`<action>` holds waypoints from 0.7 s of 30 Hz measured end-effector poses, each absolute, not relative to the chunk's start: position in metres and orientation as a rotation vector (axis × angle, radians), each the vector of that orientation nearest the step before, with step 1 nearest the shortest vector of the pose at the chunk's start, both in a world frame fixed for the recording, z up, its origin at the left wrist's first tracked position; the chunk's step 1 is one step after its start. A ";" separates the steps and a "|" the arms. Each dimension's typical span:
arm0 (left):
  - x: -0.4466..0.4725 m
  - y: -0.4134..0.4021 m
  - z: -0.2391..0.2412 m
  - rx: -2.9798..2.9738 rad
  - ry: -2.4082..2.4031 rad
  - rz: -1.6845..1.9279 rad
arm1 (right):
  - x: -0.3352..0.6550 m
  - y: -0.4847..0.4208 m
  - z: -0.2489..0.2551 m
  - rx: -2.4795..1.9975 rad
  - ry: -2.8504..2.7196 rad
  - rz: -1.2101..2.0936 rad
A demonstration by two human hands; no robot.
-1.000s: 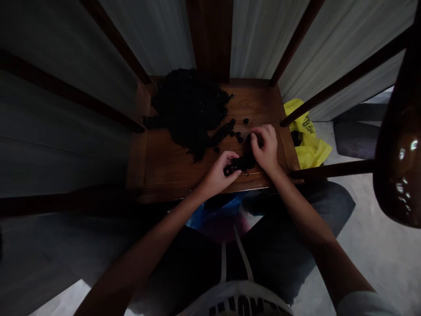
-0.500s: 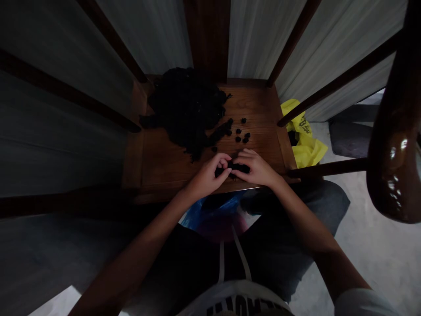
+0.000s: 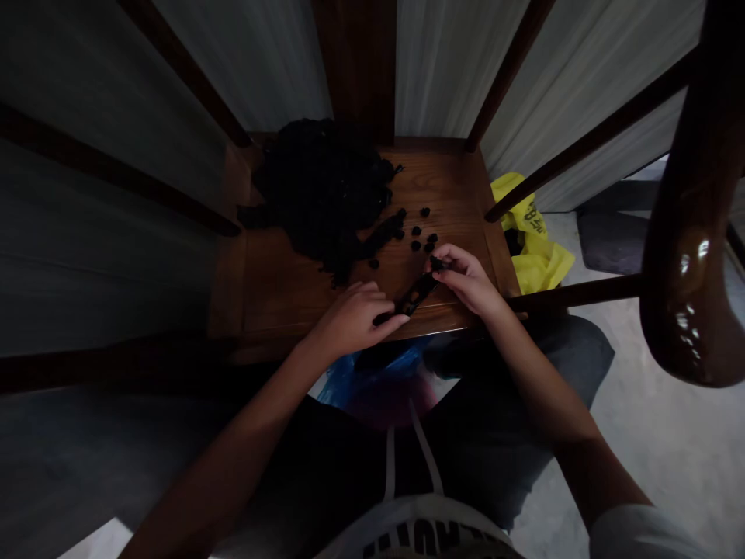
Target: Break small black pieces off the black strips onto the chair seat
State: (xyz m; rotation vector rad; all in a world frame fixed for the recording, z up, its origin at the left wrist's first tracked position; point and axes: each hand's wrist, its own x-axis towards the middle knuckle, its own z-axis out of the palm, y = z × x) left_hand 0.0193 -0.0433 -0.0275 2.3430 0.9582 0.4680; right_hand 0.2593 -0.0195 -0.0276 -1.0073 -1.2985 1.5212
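Observation:
A black, fabric-like strip with gaps along it stretches between my two hands at the front of the wooden chair seat. My left hand is closed on its lower left end. At the upper right end, my right hand pinches the strip between thumb and fingers, where a small dark tuft shows. Several small black knobs lie scattered just beyond my right hand. Behind them rises a big heap of black fabric-like pieces, too dark to make out singly.
Dark wooden chair spindles rise round the seat, and a thick glossy armrest stands at the right. A yellow bag is beyond the seat's right edge. Blue plastic hangs below the front edge, between my knees.
My right hand has moved up and right with one end of the strip, away from my left hand. My left hand has shifted slightly left and down. The strip now shows between them.

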 end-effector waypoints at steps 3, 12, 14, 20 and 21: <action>0.027 -0.046 -0.028 2.247 1.101 0.596 | 0.254 -0.022 -0.030 -0.979 -1.254 1.557; 0.043 -0.046 -0.036 1.186 0.805 0.627 | 0.245 -0.029 -0.034 -0.831 -1.221 1.733; 0.042 -0.044 -0.033 1.014 0.837 0.551 | 0.244 -0.028 -0.035 -0.832 -1.238 1.728; 0.051 -0.043 -0.028 1.079 1.000 0.560 | 0.235 -0.031 -0.037 -0.928 -1.337 1.539; 0.053 -0.042 -0.030 1.155 1.005 0.574 | 0.234 -0.031 -0.037 -0.928 -1.312 1.528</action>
